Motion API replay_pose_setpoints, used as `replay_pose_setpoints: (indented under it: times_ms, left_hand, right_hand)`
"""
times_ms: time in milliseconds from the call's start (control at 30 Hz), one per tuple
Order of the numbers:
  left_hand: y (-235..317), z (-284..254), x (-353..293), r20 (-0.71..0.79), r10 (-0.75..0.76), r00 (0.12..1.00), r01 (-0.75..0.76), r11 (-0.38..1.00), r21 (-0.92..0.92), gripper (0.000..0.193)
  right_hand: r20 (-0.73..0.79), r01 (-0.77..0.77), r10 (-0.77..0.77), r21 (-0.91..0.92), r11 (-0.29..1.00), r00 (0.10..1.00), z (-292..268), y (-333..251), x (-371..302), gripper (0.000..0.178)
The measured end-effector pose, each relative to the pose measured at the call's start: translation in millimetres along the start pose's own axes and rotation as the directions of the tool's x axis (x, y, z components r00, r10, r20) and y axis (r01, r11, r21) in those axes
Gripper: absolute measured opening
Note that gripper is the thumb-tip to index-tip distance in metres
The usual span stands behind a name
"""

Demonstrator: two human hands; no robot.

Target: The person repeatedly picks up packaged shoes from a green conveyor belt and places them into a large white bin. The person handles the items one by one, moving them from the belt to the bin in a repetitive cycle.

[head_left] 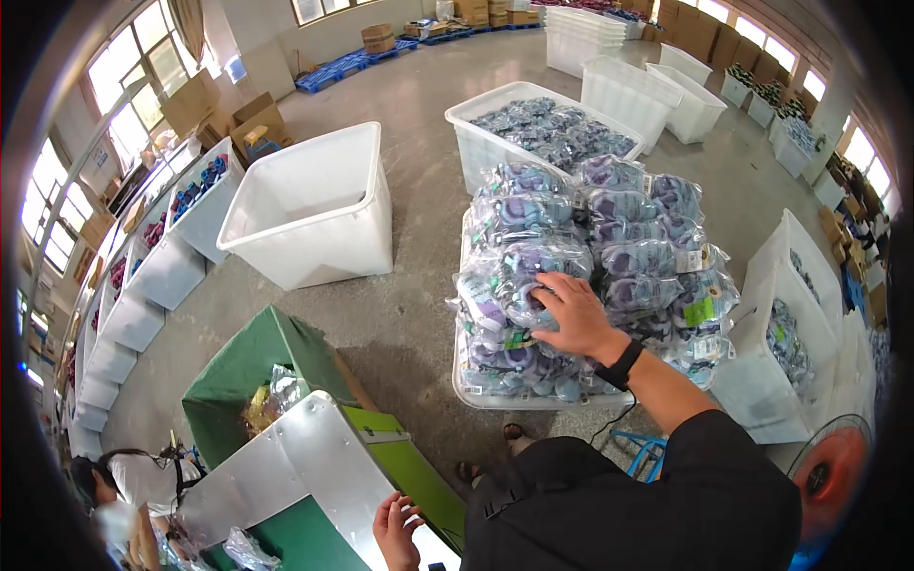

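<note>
My right hand, with a black band on its wrist, lies spread over a clear-bagged package of purple and pale blue goods. Its fingers and thumb are apart on the plastic; the kind of goods inside is hard to make out. That package is part of a tall stack of similar bags piled on a white tub, whose rim shows below them. My left hand is lower down, beside the metal-topped bench. Its fingers are loosely bent and apart, with nothing seen in them.
A green bin holding clear wrapping stands by the bench. Behind it is a large white tub. More filled tubs stand far and right. A red fan is at lower right. Another person works at lower left.
</note>
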State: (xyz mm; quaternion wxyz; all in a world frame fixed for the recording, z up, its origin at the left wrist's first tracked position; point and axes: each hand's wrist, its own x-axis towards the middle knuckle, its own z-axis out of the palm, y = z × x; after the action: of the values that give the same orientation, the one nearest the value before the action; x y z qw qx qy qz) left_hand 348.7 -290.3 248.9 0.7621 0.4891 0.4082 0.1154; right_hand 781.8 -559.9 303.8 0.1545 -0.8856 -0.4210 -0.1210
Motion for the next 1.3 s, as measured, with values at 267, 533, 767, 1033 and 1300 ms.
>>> replay_pose_setpoints:
  times_ms: [267,533,767,1033,1300]
  left_hand:
    - [-6,-55,1,-0.184,0.020,0.983,-0.021,1.000,-0.005,0.037]
    - [-2,-93,-2,-0.171,-0.009,0.985,0.028,0.994,0.105,0.044]
    - [-2,-104,5,-0.147,0.015,0.989,0.003,0.993,0.122,0.044]
    - [-8,-111,11,-0.163,0.009,0.987,0.007,0.995,0.099,0.045]
    - [-16,-109,14,-0.185,-0.014,0.983,0.030,0.996,0.084,0.045]
  right_hand:
    - [-0.097,0.066,-0.061,0.050,0.997,0.993,-22,-14,-8,0.068]
    - [-0.008,0.042,-0.044,-0.115,0.992,0.999,15,-13,-17,0.087]
    - [-0.283,-0.081,0.087,0.033,0.996,0.955,-3,-7,2,0.057]
    - [-0.481,-0.116,0.098,-0.009,0.993,0.871,-70,14,48,0.060]
    - [-0.067,0.047,-0.050,-0.048,0.998,0.997,-4,18,26,0.066]
